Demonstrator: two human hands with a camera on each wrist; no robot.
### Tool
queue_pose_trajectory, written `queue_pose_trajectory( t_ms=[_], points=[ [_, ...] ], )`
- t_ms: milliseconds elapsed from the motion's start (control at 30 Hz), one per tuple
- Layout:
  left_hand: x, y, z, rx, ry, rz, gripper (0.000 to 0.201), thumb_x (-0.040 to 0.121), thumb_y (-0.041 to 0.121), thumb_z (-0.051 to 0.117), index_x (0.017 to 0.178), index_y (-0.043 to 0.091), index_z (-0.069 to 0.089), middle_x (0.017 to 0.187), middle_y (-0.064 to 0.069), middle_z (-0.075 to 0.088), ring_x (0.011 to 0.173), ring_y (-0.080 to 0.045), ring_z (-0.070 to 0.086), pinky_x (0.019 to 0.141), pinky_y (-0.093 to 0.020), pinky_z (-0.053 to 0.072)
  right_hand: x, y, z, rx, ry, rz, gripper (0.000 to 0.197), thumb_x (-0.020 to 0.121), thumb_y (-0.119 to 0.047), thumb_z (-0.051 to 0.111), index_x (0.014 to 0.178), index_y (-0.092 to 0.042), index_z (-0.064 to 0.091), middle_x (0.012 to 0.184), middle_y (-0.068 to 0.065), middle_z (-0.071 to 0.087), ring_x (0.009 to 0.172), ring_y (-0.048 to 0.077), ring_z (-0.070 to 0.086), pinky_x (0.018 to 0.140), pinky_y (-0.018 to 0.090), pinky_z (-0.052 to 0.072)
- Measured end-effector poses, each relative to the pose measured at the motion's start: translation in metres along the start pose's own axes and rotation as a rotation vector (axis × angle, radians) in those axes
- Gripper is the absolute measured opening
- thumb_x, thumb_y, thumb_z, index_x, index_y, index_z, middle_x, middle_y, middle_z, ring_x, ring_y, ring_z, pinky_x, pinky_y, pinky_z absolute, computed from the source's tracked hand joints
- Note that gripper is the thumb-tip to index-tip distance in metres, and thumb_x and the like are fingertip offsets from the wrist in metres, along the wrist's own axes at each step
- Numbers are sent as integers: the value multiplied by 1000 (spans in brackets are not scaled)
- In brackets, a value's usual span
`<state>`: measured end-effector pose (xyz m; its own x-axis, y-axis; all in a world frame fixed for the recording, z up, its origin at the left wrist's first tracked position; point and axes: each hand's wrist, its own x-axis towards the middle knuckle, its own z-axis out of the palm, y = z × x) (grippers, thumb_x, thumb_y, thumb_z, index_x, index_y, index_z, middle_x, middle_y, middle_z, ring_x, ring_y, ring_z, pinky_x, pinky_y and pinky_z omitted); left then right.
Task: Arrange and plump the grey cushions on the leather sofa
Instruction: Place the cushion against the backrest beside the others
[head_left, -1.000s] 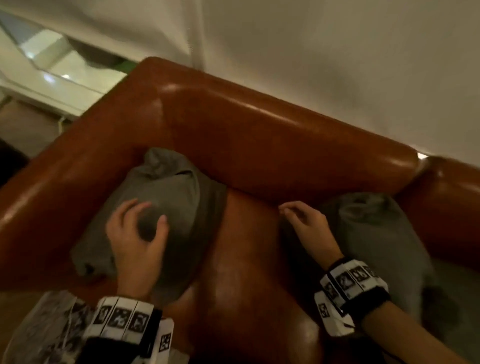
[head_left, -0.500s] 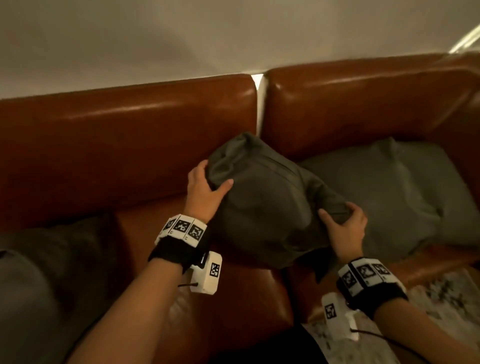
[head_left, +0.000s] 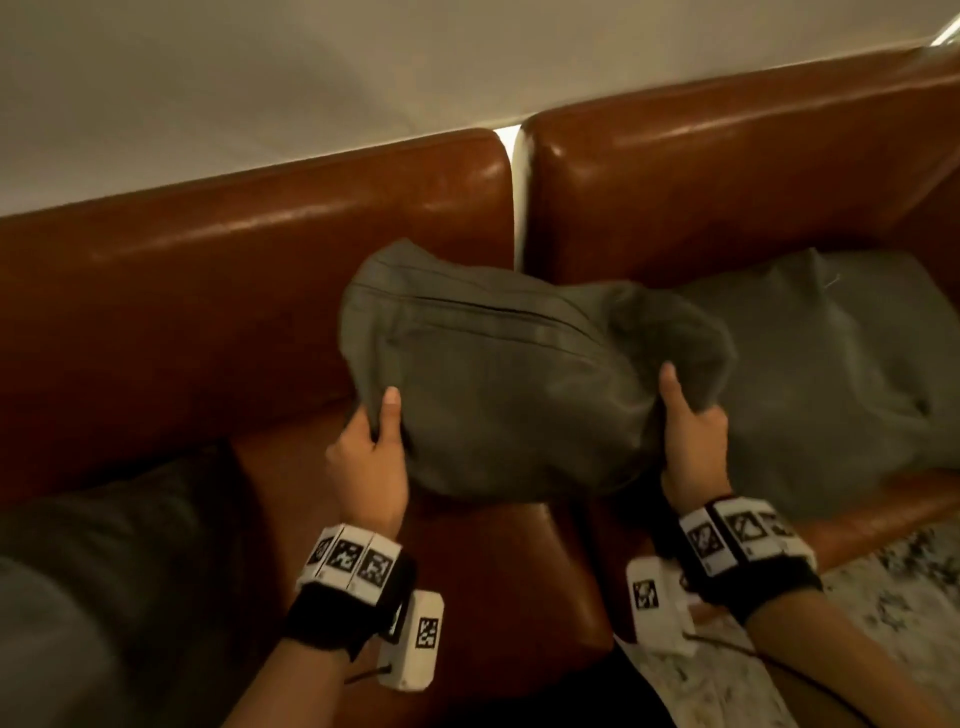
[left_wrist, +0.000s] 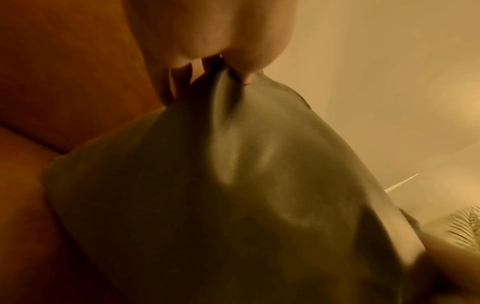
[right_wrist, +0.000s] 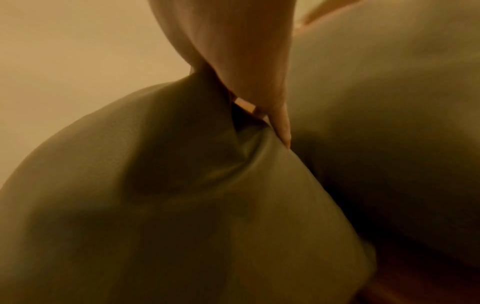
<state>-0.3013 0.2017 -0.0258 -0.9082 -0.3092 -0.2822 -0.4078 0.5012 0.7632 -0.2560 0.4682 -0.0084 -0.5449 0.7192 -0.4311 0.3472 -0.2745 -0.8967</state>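
Observation:
I hold a grey cushion (head_left: 519, 384) above the seat of the brown leather sofa (head_left: 249, 291), its zip seam facing up. My left hand (head_left: 371, 447) grips its left edge with the thumb on top, and the left wrist view shows the fabric of the cushion (left_wrist: 233, 185) bunched between thumb and fingers. My right hand (head_left: 688, 421) grips its right edge; the right wrist view shows the cushion (right_wrist: 182, 195) pinched under the thumb. A second grey cushion (head_left: 841, 374) lies flat on the right seat. A third grey cushion (head_left: 104, 545) lies at the lower left.
A pale wall (head_left: 311, 78) rises behind the sofa back. A narrow gap (head_left: 511, 150) splits the two back sections. A patterned rug (head_left: 893, 597) covers the floor at the lower right. Plant fronds (left_wrist: 465, 226) show at the right edge of the left wrist view.
A second ago my hands rested on two cushions at the sofa's left corner. Since then both hands have taken hold of one cushion and turned it flatter, zip side up.

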Motion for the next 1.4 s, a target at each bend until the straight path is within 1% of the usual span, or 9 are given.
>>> queue_pose_trajectory(
  t_ms=[167, 300, 433, 667, 767, 900, 1067, 1267, 1400],
  points=[
    [1, -46, -37, 100, 214, 84, 67, 91, 59, 50, 67, -2, 63, 67, -23, 64, 68, -40, 62, 69, -47, 50, 38, -26, 73, -184, -318, 6, 63, 62, -54, 81, 114, -20, 70, 109, 4, 74, 102, 21, 70, 95, 45, 54],
    [16, -80, -43, -27, 100, -133, 51, 80, 48, 74, 106, 6, 62, 114, -18, 59, 107, -35, 60, 95, -42, 46, 47, 0, 101, -232, -447, 152, 94, 46, -57, 88, 130, -24, 60, 118, 3, 70, 105, 26, 67, 97, 48, 51],
    [34, -82, -46, -482, -119, -282, 84, 74, 48, 80, 143, 30, 36, 140, 5, 50, 125, -16, 52, 108, -38, 41, 28, 12, 89, -93, -389, 234, 58, 78, -44, 75, 130, -23, 58, 122, 7, 68, 106, 23, 67, 92, 41, 52],
    [21, -64, -67, -354, 2, -256, 54, 100, 47, 46, 144, 16, 48, 144, -5, 53, 135, -24, 46, 101, -23, 31, -7, 15, 91, -135, -452, 312, 63, 78, -54, 71, 131, -23, 55, 120, -3, 68, 107, 17, 63, 91, 37, 49],
    [33, -82, -80, -392, 54, -273, 67, 92, 62, 51, 147, 24, 44, 147, 0, 50, 137, -22, 44, 114, -33, 32, -20, 25, 108, -236, -496, 310, 62, 74, -55, 75, 126, -26, 58, 117, -3, 68, 106, 19, 64, 98, 46, 49],
    [68, -121, -86, -372, -63, -395, 114, 47, 97, 55, 146, 43, 38, 148, 5, 51, 135, -26, 48, 112, -51, 39, -29, 34, 142, -302, -443, 339, 73, 71, -57, 77, 131, -25, 51, 119, -2, 62, 106, 23, 59, 98, 46, 47],
    [70, -103, -92, -388, -139, -405, 94, 64, 85, 59, 146, 46, 35, 148, 6, 50, 133, -27, 48, 111, -56, 36, -18, 33, 145, -317, -453, 366, 85, 70, -59, 76, 140, -21, 45, 131, 3, 58, 116, 28, 56, 105, 51, 42],
    [46, -79, -111, -407, 222, -256, 97, 83, 45, 73, 156, 31, 11, 162, -2, 26, 146, -23, 30, 118, -47, 29, -17, 9, 121, -352, -659, 309, 89, 76, -71, 64, 148, -29, 35, 140, -11, 47, 126, 15, 45, 112, 42, 29],
    [15, -24, -120, -66, 371, 216, 49, 90, 26, 66, 135, 15, 49, 143, -12, 43, 135, -29, 36, 107, -36, 31, -17, -39, 88, -587, -621, 54, 55, 94, -41, 58, 142, -17, 43, 134, 3, 55, 118, 19, 55, 95, 33, 44]
  ],
)
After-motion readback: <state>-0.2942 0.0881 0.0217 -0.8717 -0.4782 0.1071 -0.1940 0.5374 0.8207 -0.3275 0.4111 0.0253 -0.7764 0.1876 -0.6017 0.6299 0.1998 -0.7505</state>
